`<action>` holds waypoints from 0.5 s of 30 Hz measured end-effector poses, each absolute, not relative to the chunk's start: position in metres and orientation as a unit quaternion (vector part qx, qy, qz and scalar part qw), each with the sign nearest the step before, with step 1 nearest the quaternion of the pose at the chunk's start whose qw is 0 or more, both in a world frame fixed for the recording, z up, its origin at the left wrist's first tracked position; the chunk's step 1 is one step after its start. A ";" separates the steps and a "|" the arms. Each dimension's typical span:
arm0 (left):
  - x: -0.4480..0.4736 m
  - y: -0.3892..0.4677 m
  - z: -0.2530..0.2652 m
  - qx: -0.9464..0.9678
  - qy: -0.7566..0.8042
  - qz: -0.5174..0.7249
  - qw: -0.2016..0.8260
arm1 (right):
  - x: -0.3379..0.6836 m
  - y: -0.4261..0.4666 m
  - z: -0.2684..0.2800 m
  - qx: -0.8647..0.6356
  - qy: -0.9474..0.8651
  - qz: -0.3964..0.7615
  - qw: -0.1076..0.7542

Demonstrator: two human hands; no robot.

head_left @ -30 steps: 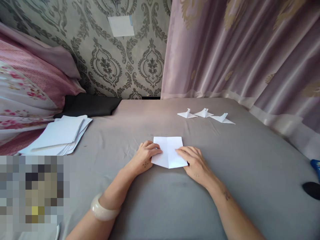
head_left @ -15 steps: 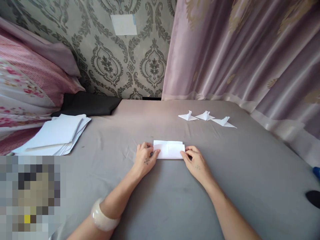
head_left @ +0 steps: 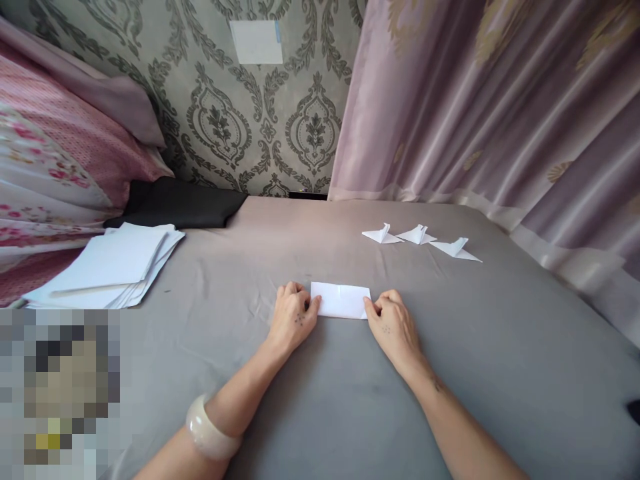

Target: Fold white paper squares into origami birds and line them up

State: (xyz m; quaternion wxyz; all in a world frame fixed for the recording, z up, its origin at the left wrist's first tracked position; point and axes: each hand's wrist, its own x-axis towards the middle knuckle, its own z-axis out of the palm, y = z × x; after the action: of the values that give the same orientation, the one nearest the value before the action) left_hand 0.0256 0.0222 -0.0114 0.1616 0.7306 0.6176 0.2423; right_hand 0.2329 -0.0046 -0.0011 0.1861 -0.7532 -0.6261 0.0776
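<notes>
A small folded sheet of white paper (head_left: 343, 301) lies between my two hands as a long rectangle, its layers lined up. My left hand (head_left: 295, 313) pinches the left end, thumb on top and fingers curled behind. At the opposite end, my right hand (head_left: 393, 323) grips the paper in the same way, with its thumb at the lower right corner. Beyond them, three folded paper birds (head_left: 419, 235) stand in a row at the back right, their wing tips close together.
To the left is a stack of white paper (head_left: 110, 260), with a black cloth (head_left: 185, 203) behind it. Grey fabric (head_left: 340, 400) covers the work surface. Curtains (head_left: 440, 100) hang along the right, and a patterned wall (head_left: 220, 127) rises at the back.
The paper's upper layer, which sat offset from the back edge, now lines up with it. Both hands still hold the ends. The view has shifted slightly.
</notes>
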 end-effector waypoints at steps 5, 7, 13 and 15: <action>0.026 0.023 -0.010 0.722 0.628 0.242 0.162 | 0.232 -0.005 0.000 -0.760 -0.623 0.072 0.171; 0.026 0.023 -0.010 0.722 0.629 0.239 0.163 | 0.232 -0.005 -0.001 -0.762 -0.622 0.071 0.167; 0.026 0.023 -0.009 0.728 0.629 0.224 0.155 | 0.232 -0.003 -0.001 -0.763 -0.625 0.066 0.155; 0.027 0.023 -0.009 0.731 0.629 0.219 0.149 | 0.231 -0.003 -0.001 -0.764 -0.627 0.060 0.144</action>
State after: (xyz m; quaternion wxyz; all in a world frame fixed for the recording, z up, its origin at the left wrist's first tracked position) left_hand 0.0267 0.0229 -0.0092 0.1495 0.7307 0.6290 0.2193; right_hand 0.2314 -0.0032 -0.0011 0.1437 -0.7636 -0.6267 0.0601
